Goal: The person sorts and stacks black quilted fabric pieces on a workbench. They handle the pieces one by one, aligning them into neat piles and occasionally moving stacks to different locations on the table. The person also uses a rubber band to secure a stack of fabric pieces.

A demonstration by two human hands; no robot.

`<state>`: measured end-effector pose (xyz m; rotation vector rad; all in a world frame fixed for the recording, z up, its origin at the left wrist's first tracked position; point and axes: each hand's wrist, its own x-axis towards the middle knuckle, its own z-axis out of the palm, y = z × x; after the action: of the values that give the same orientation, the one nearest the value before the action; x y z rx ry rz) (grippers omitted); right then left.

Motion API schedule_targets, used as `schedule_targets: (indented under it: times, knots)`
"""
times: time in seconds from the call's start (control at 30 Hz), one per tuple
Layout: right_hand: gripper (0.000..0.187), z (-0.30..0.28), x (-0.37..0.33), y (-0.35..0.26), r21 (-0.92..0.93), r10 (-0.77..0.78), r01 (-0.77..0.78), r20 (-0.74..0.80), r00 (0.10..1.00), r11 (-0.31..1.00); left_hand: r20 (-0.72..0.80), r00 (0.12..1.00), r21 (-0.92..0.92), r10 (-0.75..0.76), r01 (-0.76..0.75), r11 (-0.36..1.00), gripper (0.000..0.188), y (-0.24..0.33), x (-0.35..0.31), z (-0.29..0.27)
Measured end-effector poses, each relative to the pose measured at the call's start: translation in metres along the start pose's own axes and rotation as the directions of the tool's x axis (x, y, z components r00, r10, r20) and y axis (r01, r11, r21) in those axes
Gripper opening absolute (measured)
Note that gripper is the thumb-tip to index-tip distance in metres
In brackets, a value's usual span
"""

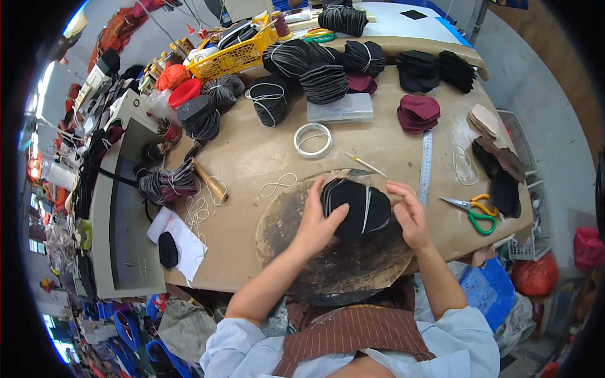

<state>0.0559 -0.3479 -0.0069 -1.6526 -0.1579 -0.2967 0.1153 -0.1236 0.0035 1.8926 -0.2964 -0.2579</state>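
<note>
A stack of black oval fabric pieces (pixel 354 208) lies on a round, worn wooden block (pixel 283 233), with a pale cord round its right part. My left hand (pixel 320 217) grips the stack's left side, thumb on top and fingers along the far edge. At the right end my right hand (pixel 411 217) is held open, fingers bent loosely and close to the stack; whether they touch it I cannot tell. Beyond the block lie a white-and-yellow pen-like stick (pixel 365 165) and a roll of white tape (pixel 313 140).
Scissors with orange and green handles (pixel 482 214) lie at right, near a steel ruler (pixel 426 165). Tied black bundles (pixel 268 101), a clear plastic box (pixel 340 108) and a maroon stack (pixel 418 114) stand farther back. Loose cord (pixel 277 184) and a wooden-handled tool (pixel 210 181) lie at left.
</note>
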Motion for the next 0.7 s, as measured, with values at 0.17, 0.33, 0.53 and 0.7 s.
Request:
schedule_targets:
  times: [0.17,0.33,0.53,0.7]
  knots:
    - [0.03,0.017,-0.006,-0.034,-0.195,0.061,-0.063,-0.018,0.998,0.979,-0.14,0.99,0.172,0.007,0.017,0.985,0.085,0.023,-0.056,0.003]
    - [0.031,0.022,0.009,-0.047,-0.367,0.016,-0.001,0.039,0.999,0.93,-0.198,0.971,0.227,0.131,-0.085,0.97,0.084,0.022,-0.063,0.014]
    - [0.02,0.029,0.014,-0.048,-0.685,-0.333,0.313,0.107,0.937,0.658,-0.269,0.936,0.314,0.227,-0.138,0.939,0.081,0.02,-0.063,0.028]
    - [0.009,0.034,0.01,-0.054,-0.652,-0.146,0.154,0.068,0.987,0.743,-0.244,0.855,0.534,0.457,-0.275,0.8,0.065,0.023,-0.065,0.033]
